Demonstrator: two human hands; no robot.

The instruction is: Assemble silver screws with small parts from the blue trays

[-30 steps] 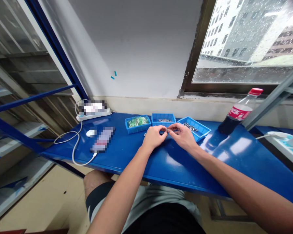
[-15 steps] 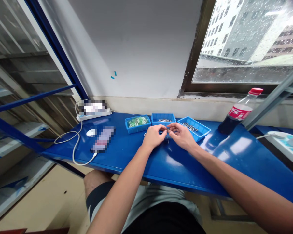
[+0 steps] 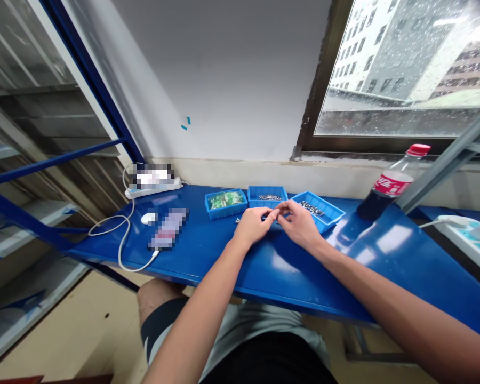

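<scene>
My left hand (image 3: 254, 226) and my right hand (image 3: 299, 223) meet above the blue table, fingertips pinched together. Whatever lies between the fingertips is too small and too covered to make out. Just behind the hands stand three blue bins. The left bin (image 3: 229, 213) holds green pieces that look like circuit boards (image 3: 225, 199). Thin, shiny, screw-like parts (image 3: 270, 197) lie in the middle bin (image 3: 260, 202). Small dark and silver metal parts (image 3: 312, 207) fill the right bin (image 3: 331, 217), which my right hand partly overlaps. A small metal piece (image 3: 238, 220) shows beside my left hand.
A cola bottle (image 3: 388, 184) stands at the right by a metal frame post. On the left lie a blurred phone (image 3: 168, 229) with a white cable (image 3: 124, 250), a white round object (image 3: 147, 218) and a power strip (image 3: 160, 188). Another power strip (image 3: 470, 237) is far right.
Both hands stay in nearly the same place, with the fingertips now closer together. A thin piece that hung below the fingers is no longer visible.
</scene>
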